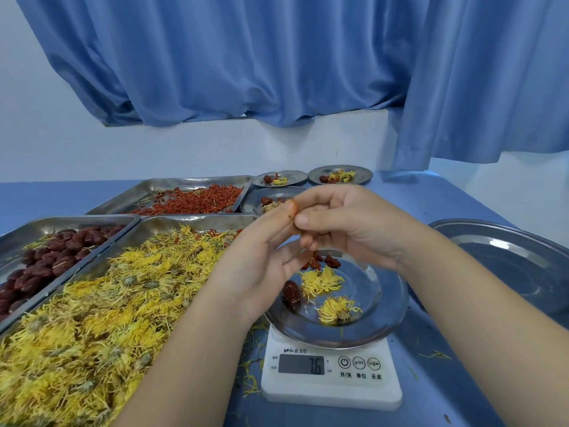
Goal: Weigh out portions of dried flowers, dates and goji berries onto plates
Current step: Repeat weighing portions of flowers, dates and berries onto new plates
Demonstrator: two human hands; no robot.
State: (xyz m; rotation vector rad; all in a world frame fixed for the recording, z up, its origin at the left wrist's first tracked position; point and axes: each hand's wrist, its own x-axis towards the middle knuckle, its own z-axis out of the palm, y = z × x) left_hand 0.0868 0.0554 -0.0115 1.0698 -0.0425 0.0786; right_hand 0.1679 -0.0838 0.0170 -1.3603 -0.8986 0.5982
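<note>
Date tray and large plate partly beyond the frame's edges.

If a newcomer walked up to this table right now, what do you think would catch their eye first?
Most likely the heap of yellow dried flowers filling the rectangular steel tray at lower left. Next, the left hand and right hand, touching at the fingers above the round steel plate on the white digital scale, which reads 7.6. Behind it all hangs a blue curtain.

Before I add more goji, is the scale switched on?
On. The display of the scale shows digits, seemingly 7.6, with the plate resting on top.
</note>
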